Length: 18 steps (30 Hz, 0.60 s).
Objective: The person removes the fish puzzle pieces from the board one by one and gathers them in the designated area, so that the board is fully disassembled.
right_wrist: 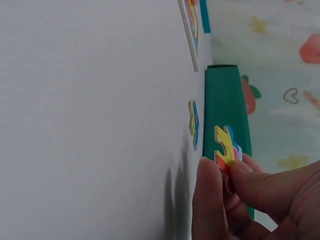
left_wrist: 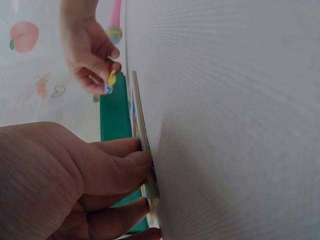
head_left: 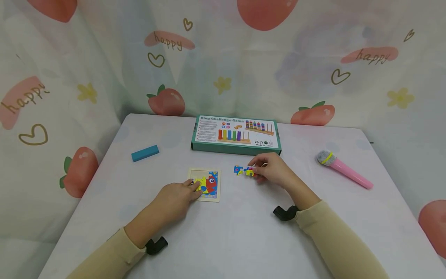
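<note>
Pinched between thumb and fingertips: that's my right hand [head_left: 270, 168] with a small puzzle piece [right_wrist: 224, 142], yellow, red and blue, held clear of the white table [head_left: 223, 240], in front of the green game box [head_left: 237, 135] and right of its middle. A second loose piece [head_left: 238, 169], mostly blue, lies in front of the box's middle. Over to my left hand [head_left: 175, 199]: thumb and bent fingers grip the puzzle tray [head_left: 196, 174] at its left corner away from the box, closed down to the edge. That tray lies in front of the box's left end, its red-headed fish partly filled in (one big round eye staring up at me). My fingers cover that corner, so I can't say for sure what's under them. Left of the box, nearer me, a blue block [head_left: 145, 153]; right of the box, a pink microphone [head_left: 345, 170], silvery head towards it. Strawberry-print cloth [head_left: 244, 69] hangs behind the box.
</note>
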Available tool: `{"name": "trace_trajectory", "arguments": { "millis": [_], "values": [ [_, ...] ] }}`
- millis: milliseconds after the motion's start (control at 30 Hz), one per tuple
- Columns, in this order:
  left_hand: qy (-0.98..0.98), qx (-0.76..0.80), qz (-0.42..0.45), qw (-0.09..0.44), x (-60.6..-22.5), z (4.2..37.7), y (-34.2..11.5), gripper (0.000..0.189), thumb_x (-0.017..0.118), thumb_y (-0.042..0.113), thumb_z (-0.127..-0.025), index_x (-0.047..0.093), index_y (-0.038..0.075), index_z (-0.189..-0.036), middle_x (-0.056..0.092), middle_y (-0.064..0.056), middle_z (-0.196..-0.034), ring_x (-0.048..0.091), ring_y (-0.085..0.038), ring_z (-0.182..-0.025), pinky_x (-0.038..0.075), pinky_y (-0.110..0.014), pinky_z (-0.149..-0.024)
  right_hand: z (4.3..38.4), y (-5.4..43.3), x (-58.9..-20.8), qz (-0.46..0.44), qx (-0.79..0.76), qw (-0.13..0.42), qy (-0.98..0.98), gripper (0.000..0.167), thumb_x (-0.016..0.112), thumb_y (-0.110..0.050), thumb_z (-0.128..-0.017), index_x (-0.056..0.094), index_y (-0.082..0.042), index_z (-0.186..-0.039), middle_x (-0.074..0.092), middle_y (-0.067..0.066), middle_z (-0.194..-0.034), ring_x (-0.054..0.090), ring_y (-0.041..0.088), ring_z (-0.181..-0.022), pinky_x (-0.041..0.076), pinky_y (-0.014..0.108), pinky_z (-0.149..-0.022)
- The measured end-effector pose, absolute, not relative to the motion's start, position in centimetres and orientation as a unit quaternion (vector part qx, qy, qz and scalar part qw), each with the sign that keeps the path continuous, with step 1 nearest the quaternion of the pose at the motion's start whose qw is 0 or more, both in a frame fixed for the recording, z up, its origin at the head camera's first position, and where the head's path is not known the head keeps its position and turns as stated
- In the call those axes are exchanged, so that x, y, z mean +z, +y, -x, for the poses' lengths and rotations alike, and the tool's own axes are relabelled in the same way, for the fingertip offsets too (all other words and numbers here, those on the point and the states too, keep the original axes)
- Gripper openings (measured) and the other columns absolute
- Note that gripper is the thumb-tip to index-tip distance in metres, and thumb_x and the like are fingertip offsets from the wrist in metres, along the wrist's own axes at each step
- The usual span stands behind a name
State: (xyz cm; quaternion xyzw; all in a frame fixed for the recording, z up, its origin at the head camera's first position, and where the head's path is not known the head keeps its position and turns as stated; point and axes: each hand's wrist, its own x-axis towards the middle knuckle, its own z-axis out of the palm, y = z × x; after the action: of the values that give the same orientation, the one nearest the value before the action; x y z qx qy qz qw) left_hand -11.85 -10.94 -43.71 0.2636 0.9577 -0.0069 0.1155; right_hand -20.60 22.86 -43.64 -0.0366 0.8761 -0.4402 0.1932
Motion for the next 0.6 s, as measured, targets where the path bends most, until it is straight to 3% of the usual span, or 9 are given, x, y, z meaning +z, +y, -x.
{"name": "trace_trajectory", "arguments": {
  "millis": [600],
  "values": [
    [0.959, 0.001, -0.26, 0.115, -43.6, 11.8, -10.9, 0.05, 0.079, 0.013, -0.095, 0.073, 0.026, -0.142, 0.064, 0.001, -0.156, 0.059, -0.028, -0.148, 0.063, -0.049, -0.102, 20.7, 25.5, -43.9, 0.007, -0.363, 0.178, 0.915, 0.016, 0.07, -0.01, -0.104, 0.08, -0.01, -0.117, 0.066, 0.013, -0.101, 0.064, 0.021, -0.076, 0.058, 0.027, -0.068]
  ]
}}
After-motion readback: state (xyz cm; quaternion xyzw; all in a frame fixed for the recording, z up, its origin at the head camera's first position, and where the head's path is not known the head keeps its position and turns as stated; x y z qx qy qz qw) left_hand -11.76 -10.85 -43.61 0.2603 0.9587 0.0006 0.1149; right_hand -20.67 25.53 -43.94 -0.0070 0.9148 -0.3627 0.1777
